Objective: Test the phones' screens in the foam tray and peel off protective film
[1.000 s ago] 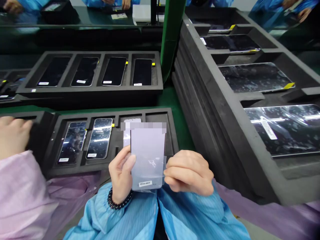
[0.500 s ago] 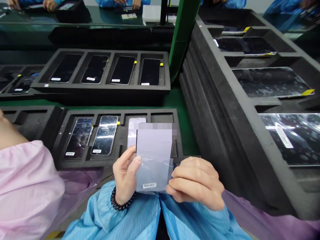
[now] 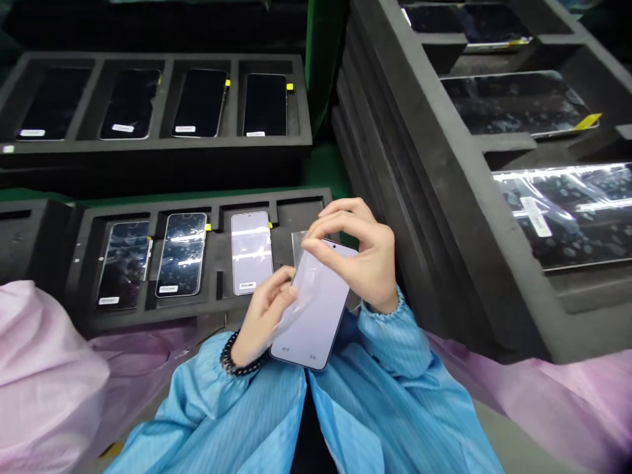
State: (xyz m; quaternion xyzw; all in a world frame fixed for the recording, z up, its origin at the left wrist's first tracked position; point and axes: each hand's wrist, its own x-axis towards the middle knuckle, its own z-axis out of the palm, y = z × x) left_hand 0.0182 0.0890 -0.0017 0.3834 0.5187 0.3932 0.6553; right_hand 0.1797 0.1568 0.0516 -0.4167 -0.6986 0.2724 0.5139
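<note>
A smartphone (image 3: 318, 322) with a lit pale lilac screen is tilted in front of my chest. My left hand (image 3: 263, 315) is closed round its left edge, thumb on the near side. My right hand (image 3: 359, 253) is above the phone's upper part, thumb and fingers pinching a clear protective film (image 3: 305, 283). The film is lifted off the lower screen and bends up toward the left. Whether its upper end still touches the glass is hidden by my right fingers. Beyond lies a black foam tray (image 3: 214, 299), with another lilac-screened phone (image 3: 251, 253) in one slot.
Two dark-screened phones (image 3: 182, 253) lie in the same tray, left of the lilac one. Behind it a raised tray (image 3: 197, 148) holds several phones with yellow tabs. Tall stacked trays (image 3: 444, 197) stand close on my right. A pink sleeve (image 3: 49, 382) is at my left.
My right hand has moved from the phone's lower right corner up to its top, pulling the film off the lower screen. The phone has tilted clockwise. The view has dipped lower.
</note>
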